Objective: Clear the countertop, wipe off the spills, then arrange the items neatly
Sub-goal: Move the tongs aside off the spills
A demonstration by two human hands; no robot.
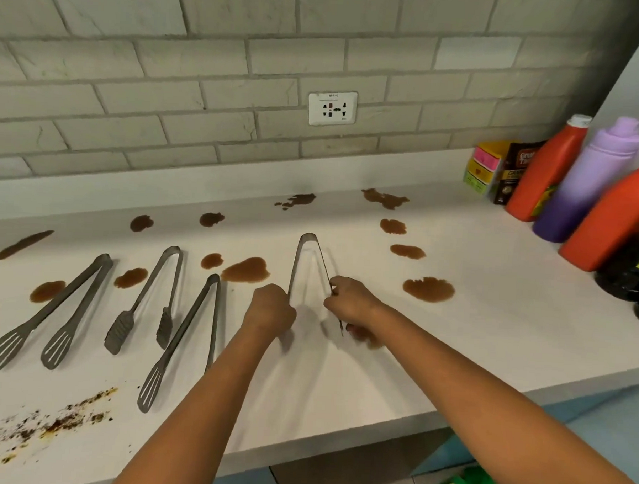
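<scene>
Both hands are gripping one pair of tongs (307,263), left hand (272,309) pinching its left arm and right hand (350,299) its right arm, hinge pointing away toward the wall, long axis running front-to-back on the stained countertop (491,325).

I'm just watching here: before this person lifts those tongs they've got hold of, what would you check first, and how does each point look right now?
1. Both hands on the tongs: ok. The left hand grips one arm, the right hand pinches the other.
2. Tips free of the counter: cannot tell; the hands hide them.
3. Tongs sitting clear of the spills: not ok. A brown puddle lies just beside them, and another smear shows under the right wrist.
4. Room to set them down: ok. The bare counter to the right has space before the bottles.
5. Other tongs out of the way: ok. They lie apart, to the left.
</scene>
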